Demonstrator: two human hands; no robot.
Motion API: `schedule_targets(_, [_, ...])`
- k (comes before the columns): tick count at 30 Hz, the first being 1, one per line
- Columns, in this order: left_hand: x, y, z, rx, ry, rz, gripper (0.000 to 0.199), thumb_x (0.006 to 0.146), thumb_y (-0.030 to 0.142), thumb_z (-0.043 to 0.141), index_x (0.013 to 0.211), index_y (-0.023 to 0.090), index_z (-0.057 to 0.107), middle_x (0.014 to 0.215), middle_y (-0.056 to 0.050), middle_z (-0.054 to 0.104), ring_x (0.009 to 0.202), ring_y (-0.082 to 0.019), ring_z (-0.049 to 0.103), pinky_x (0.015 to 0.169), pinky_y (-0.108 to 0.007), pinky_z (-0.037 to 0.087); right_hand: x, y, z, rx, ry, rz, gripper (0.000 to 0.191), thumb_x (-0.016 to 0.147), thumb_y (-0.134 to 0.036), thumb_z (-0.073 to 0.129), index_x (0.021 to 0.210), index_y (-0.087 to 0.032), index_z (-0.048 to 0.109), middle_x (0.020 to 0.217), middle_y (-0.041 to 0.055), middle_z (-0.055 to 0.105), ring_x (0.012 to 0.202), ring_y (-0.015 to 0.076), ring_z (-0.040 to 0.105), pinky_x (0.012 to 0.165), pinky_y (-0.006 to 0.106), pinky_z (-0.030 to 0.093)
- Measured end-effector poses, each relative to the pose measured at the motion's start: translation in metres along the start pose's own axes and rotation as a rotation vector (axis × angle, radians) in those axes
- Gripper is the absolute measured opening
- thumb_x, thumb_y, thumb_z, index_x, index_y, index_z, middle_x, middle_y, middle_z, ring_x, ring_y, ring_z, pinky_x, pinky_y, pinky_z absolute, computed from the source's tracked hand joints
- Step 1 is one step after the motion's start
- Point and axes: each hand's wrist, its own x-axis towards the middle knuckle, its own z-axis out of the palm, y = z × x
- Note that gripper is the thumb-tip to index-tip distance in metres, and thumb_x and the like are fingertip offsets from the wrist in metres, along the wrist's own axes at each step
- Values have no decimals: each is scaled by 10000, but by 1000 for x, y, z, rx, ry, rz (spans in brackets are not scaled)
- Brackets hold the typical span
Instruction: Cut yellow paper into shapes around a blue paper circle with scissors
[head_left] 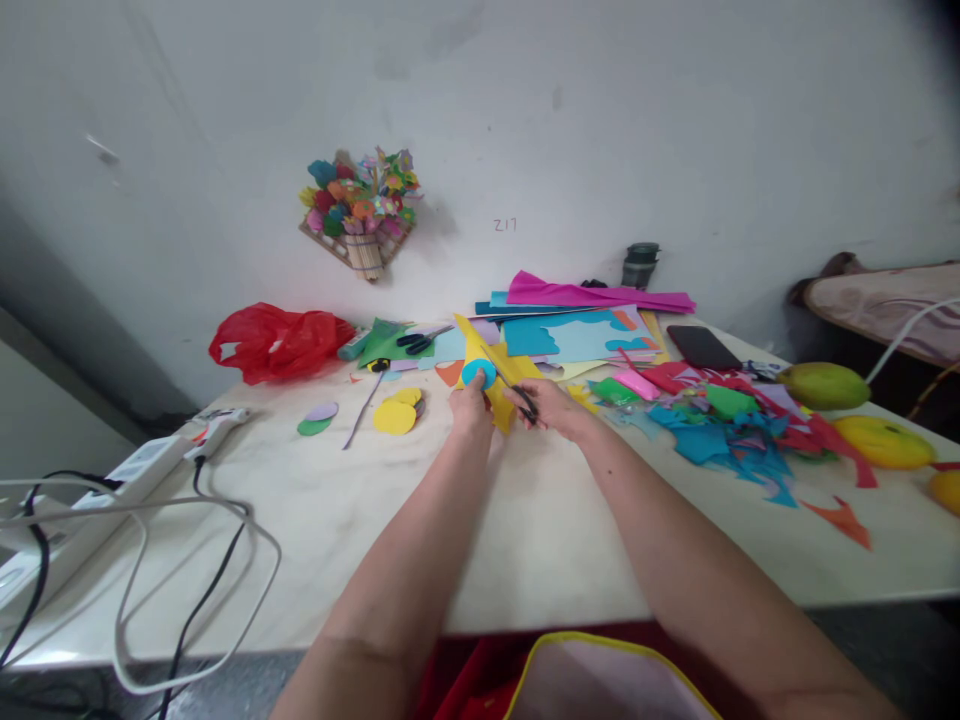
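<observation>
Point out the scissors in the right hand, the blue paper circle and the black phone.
scissors (517,390): head view, on the blades by the hand.
blue paper circle (478,374): head view, its centre.
black phone (703,346): head view, middle of the screen.

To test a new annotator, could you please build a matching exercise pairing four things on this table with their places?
Things:
1. red plastic bag
2. black phone
3. yellow paper
4. power strip

Places:
A. by the table's left edge
B. far right, beside the paper sheets
C. between left hand and right hand
D. far left, at the wall

Pairs: 1-D, 2-B, 3-C, 4-A
</observation>
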Motion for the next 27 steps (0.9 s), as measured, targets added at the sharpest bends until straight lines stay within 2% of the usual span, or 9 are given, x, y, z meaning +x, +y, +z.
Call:
schedule_targets(11, [-7, 5, 2, 46, -3, 32, 254, 711, 145, 789, 670, 193, 544, 578, 28, 561, 556, -147, 594, 589, -267, 511, 1, -1, 0, -11, 15, 4, 311, 810, -348, 771, 668, -196, 541, 500, -49, 547, 365, 83, 485, 323, 191, 244])
schedule_targets(16, [-8, 6, 2, 30, -16, 42, 254, 734, 111, 749, 637, 192, 529, 582, 30, 554, 548, -130, 578, 600, -256, 508, 0, -2, -1, -19, 8, -18, 317, 805, -360, 774, 664, -192, 546, 503, -41, 551, 365, 83, 489, 326, 193, 253])
schedule_targets(22, [-8, 7, 1, 68, -28, 42, 249, 742, 147, 757, 640, 194, 535, 571, 33, 543, 543, -128, 561, 572, -245, 481, -2, -3, -3, -10, -18, -41, 357, 808, -429, 779, 670, -195, 547, 539, -29, 585, 391, 93, 522, 320, 198, 285])
schedule_targets(27, [-5, 6, 2, 65, -41, 42, 246, 720, 148, 772, 638, 187, 543, 582, 32, 558, 559, -123, 570, 616, -253, 500, -5, -8, -8, 1, -70, -24, 297, 827, -435, 746, 765, -188, 593, 573, -13, 650, 418, 113, 585, 320, 189, 303])
